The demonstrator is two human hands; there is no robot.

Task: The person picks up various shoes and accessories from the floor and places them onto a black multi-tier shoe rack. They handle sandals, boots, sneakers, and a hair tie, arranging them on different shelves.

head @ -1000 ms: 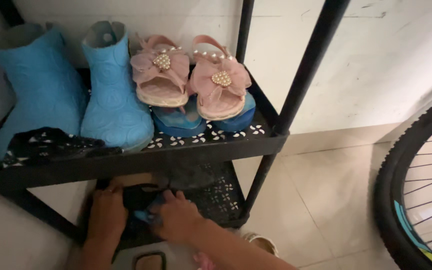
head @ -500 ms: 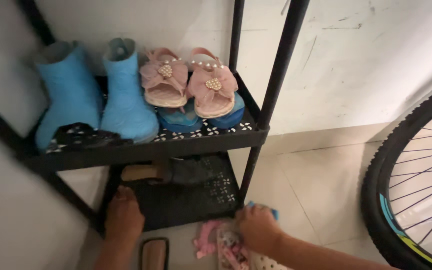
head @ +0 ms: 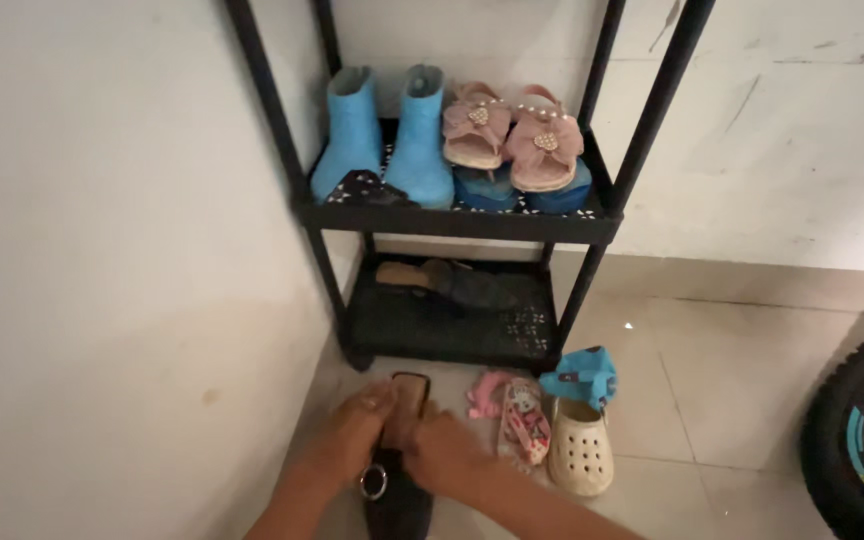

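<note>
Both my hands rest on a black sandal [head: 399, 470] with a tan insole and a metal ring, lying on the floor in front of the black shoe rack [head: 457, 222]. My left hand [head: 355, 437] holds its left side and my right hand [head: 444, 455] grips its right side. Just to the right on the floor lie a small pink patterned flip-flop [head: 524, 422], a cream perforated clog [head: 581, 452] and a blue shoe [head: 583, 375].
The rack's upper shelf carries two light blue boots [head: 389, 130], pink bow sandals [head: 510, 135] stacked on blue ones and a dark cloth [head: 362, 187]. A dark shoe [head: 442, 281] lies on the lower shelf. A wall stands left; a bicycle wheel [head: 862, 440] is at right.
The view pulled back from the rack. My hands left the lower shelf, the right one put the blue shoe down on the floor, and both now hold the black sandal.
</note>
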